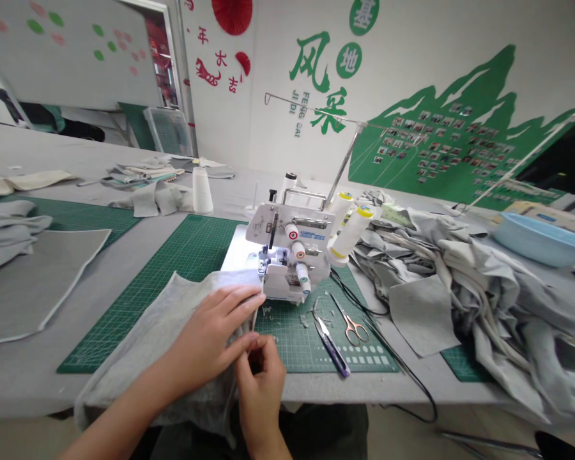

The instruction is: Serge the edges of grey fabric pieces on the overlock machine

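Note:
A white overlock sewing machine (287, 249) stands on a green cutting mat, its lamp lit over the needle area. Grey fabric (172, 319) runs from the presser foot down over the table's front edge. My left hand (215, 326) lies on this fabric, fingers stretched toward the foot, the thumb near my other hand. Just below, my right hand (261, 374) pinches the fabric's right edge between thumb and fingers. Right of the machine lie purple-handled thread snips (334, 351) and small scissors (354, 329) among thread scraps.
Heaped grey fabric (460, 275) and a blue basin (546, 239) occupy the right. Thread cones (354, 233) stand behind the machine, another white cone (202, 191) to its left. More grey cloth (43, 275) lies at the far left. A black cable (412, 370) crosses the front edge.

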